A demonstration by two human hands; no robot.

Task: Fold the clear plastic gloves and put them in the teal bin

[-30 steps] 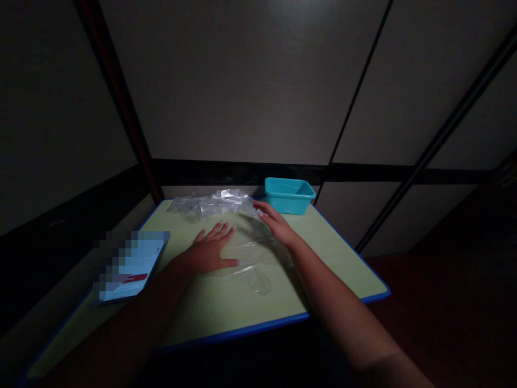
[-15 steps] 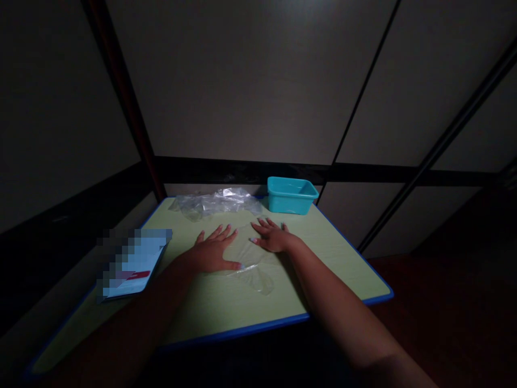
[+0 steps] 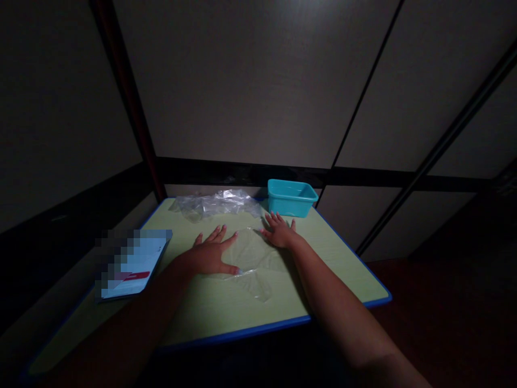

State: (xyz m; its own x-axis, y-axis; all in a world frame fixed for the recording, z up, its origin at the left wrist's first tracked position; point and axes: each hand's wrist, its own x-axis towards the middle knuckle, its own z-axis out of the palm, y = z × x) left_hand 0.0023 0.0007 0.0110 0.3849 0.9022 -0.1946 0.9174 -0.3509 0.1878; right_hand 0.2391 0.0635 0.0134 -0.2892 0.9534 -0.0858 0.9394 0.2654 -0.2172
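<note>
A thin, clear plastic sheet or bag (image 3: 252,248) lies spread on the pale green table (image 3: 323,275), its lower end crumpled toward me. My left hand (image 3: 214,256) rests open on its left side, fingers spread, the thumb along a shiny fold. Toward the sheet's upper right, my right hand (image 3: 279,231) is open and palm down, with the thumb stretched to the left. Neither hand grips anything. The sheet's edges are hard to make out against the table.
A turquoise plastic basin (image 3: 291,200) stands at the back right, just beyond my right fingertips. Crumpled clear plastic (image 3: 218,205) lies along the back edge. A partly blurred, light blue flat packet or booklet (image 3: 141,264) is at the left. Cabinet panels (image 3: 242,97) rise behind the table.
My right hand has slid slightly to the right and away from me, showing more of the sheet between the hands. My left hand has hardly moved.
</note>
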